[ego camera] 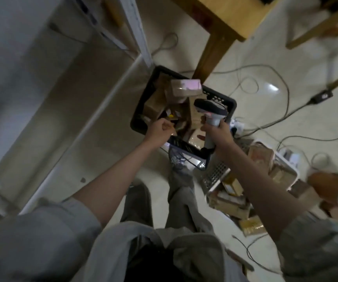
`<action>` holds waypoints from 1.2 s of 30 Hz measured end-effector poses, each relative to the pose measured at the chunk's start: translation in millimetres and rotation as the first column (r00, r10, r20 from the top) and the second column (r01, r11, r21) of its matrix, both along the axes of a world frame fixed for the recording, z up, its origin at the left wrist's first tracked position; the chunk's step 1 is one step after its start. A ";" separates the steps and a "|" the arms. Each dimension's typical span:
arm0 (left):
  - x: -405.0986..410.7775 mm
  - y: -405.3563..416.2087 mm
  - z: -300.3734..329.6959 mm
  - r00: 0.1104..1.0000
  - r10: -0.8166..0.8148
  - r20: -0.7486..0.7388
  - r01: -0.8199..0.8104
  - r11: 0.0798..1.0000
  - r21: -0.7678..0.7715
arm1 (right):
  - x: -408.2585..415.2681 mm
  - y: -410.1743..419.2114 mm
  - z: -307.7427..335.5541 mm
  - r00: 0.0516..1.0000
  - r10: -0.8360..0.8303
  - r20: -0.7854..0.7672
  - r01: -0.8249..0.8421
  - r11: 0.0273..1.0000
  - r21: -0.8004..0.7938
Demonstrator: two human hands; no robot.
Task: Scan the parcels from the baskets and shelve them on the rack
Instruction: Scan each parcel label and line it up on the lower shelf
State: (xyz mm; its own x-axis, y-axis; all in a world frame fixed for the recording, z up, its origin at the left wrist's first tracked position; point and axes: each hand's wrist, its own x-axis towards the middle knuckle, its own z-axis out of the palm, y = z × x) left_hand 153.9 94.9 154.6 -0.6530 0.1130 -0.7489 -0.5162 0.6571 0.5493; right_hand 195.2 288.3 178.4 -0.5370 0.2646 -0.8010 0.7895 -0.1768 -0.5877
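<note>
Scanner up, free hand over the black basket.

Right hand point(218, 132) grips the handheld barcode scanner point(210, 110) by its handle, head aimed toward the cardboard parcels point(181, 90) heaped in the black basket point(137, 123) — likely lining up a label. Left hand point(160, 129) hovers curled at the basket's near rim, apparently holding nothing. White rack point(95, 110) stands just left, handy for shelving. White basket point(286, 165) of parcels waits right.

Beside the black perforated plastic basket point(141, 121) of matt brown cardboard parcels point(184, 88) stood a wooden table leg point(210, 53) on a glossy pale floor point(286, 110), and above it a smooth grey plastic scanner point(210, 110).
</note>
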 end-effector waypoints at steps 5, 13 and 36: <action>-16.8 47.7 -80.4 0.988 -0.002 0.154 -0.001 1.000 0.018 | -10.3 40.5 -78.2 0.999 -0.008 0.052 0.007 1.000 0.012; -43.1 92.6 -182.4 0.958 0.091 0.273 -0.110 0.992 0.057 | -37.9 68.1 -187.2 0.994 0.041 0.101 -0.041 0.999 -0.008; 8.8 32.5 -34.1 0.913 0.381 0.144 -0.400 0.905 0.142 | -17.3 12.4 -47.4 0.992 0.123 -0.039 -0.125 0.992 -0.028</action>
